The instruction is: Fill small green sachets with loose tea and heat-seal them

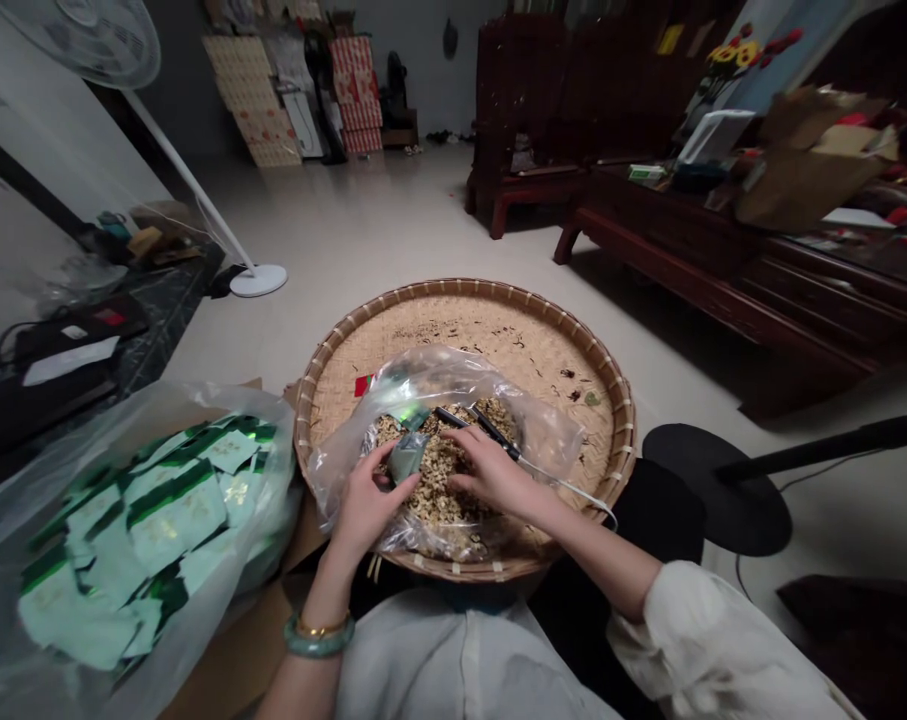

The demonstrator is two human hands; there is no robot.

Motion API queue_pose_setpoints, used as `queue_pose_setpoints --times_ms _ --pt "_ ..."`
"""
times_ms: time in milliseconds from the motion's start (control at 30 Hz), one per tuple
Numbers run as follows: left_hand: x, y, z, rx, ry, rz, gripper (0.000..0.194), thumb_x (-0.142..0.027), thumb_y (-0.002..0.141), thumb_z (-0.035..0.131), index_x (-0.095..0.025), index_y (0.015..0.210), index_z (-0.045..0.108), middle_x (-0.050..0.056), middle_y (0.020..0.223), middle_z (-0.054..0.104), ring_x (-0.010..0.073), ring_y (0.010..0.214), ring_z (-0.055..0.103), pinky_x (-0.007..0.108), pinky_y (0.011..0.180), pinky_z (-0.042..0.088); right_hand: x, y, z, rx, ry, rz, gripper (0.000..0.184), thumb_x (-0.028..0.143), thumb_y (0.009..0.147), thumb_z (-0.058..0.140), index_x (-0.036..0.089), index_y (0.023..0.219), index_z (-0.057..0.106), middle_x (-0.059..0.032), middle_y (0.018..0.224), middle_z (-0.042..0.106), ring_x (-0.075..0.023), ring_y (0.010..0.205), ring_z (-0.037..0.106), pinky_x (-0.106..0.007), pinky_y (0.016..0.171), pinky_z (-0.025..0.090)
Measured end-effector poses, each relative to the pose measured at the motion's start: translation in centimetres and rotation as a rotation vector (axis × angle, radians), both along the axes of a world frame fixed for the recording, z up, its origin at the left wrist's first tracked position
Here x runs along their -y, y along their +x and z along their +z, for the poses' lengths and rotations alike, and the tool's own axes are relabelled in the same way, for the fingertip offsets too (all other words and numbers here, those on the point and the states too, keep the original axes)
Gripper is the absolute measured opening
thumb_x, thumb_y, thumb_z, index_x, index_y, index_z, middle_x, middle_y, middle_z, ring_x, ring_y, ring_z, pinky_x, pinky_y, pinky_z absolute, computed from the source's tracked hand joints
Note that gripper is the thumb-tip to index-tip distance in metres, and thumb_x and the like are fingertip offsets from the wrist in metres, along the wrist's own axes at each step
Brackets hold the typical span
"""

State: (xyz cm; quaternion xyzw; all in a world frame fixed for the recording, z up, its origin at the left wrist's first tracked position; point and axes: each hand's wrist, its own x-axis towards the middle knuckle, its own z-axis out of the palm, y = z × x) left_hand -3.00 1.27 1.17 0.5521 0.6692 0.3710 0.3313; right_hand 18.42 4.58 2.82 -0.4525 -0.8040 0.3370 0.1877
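Note:
A round woven bamboo tray (543, 330) rests on my lap. In it lies an open clear plastic bag (550, 430) filled with brownish dried bits (434, 495). My left hand (363, 500) holds a small grey-green packet (408, 457) over the bits, fingers curled around it. My right hand (490, 470) reaches into the bag with fingers bent down into the dried bits; what they hold, if anything, is hidden. A black tool with a white cord (490, 430) lies in the bag just behind my right hand.
A large clear bag of green and white packets (145, 530) sits on cardboard at my left. A black fan base (715, 490) stands on the floor at right. A dark wooden bench (723, 270) and a white standing fan (258, 280) stand further back.

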Motion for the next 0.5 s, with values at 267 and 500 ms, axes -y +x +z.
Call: queue_pose_setpoints --times_ms 267,500 --pt "-0.2 -0.2 -0.2 0.085 0.010 0.015 0.058 -0.037 0.061 0.074 -0.015 0.113 0.062 0.010 0.103 0.066 0.0176 0.073 0.062 0.033 0.069 0.054 2.5 1.2 -0.4 0.440 -0.141 0.040 0.108 0.006 0.058 0.075 0.022 0.147 0.016 -0.0168 0.126 0.041 -0.0289 0.102 0.058 -0.037 0.086 0.046" --pt "-0.2 -0.2 -1.1 0.204 0.117 0.001 0.055 -0.034 0.061 0.074 -0.016 0.111 0.059 0.011 0.114 0.057 0.0230 0.099 0.061 0.030 0.074 0.056 2.3 -0.5 -1.7 0.164 0.013 0.014 0.063 0.009 0.077 0.061 0.024 0.134 0.040 -0.0101 0.121 0.046 -0.0218 0.104 0.056 -0.034 0.089 0.046"
